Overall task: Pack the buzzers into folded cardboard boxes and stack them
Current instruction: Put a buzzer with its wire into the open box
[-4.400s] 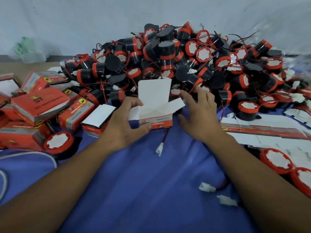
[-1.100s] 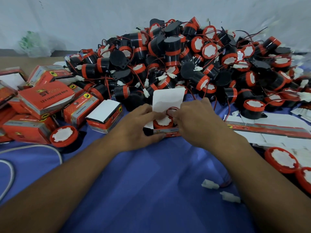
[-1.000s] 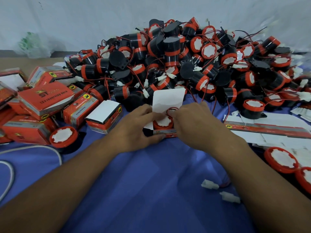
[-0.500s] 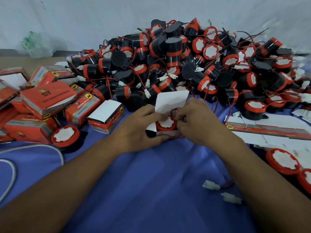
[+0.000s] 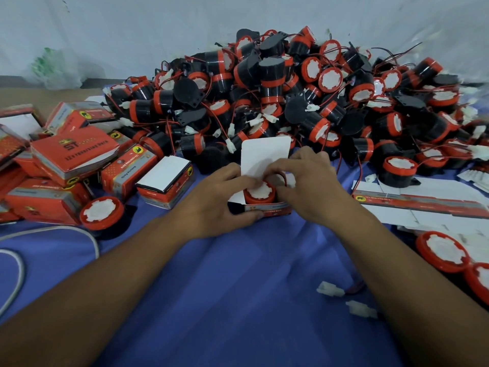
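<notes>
At frame centre, the left hand grips the open box while the right hand pinches the red wire beside the buzzer seated inside; tuck the wire fully in before folding down the upright flap.

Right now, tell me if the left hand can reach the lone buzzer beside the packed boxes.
Probably yes: only bare cloth lies between the left hand and that buzzer, but it must first release the open box.
</notes>
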The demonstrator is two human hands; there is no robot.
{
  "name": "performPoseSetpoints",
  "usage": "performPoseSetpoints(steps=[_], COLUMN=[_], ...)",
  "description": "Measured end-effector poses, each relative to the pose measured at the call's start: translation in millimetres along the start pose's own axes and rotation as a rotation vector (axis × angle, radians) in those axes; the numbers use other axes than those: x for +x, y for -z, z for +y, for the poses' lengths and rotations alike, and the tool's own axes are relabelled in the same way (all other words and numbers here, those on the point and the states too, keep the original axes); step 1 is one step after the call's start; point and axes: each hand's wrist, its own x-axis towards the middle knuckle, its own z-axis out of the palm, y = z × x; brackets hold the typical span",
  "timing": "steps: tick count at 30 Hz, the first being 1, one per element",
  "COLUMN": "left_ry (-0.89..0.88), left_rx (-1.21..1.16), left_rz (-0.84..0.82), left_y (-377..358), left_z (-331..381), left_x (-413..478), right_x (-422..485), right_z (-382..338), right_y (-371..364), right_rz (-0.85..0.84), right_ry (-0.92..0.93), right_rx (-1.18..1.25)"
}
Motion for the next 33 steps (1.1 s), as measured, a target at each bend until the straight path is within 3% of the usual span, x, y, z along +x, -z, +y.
performPoseSetpoints(steps=[10, 15, 21, 27, 33], left_ry=[0.029, 0.023, 0.064, 0.074, 0.079], left_rx=[-0.029, -0.026, -0.053, -0.046, -0.056], left_rz=[0.014, 0.006, 0.023, 0.015, -0.011], left_y=[-2, -2, -1, 0, 0], left_z=[-1, -1, -3, -1, 0], left_x=[0, 0, -1, -1, -1], right_x=[-2, -2, -2, 1, 4], right_z=[-5, -2, 7, 12, 16], right_y=[-5, -8, -4, -6, -3], right_rz=[0.024, -0.207, 0.174, 0.102, -0.146], right_ry=[-0.059, -0.198, -0.03, -0.012, 0.039], right_rx=[-0.11, -0.159, 0.01, 0.081, 0.027])
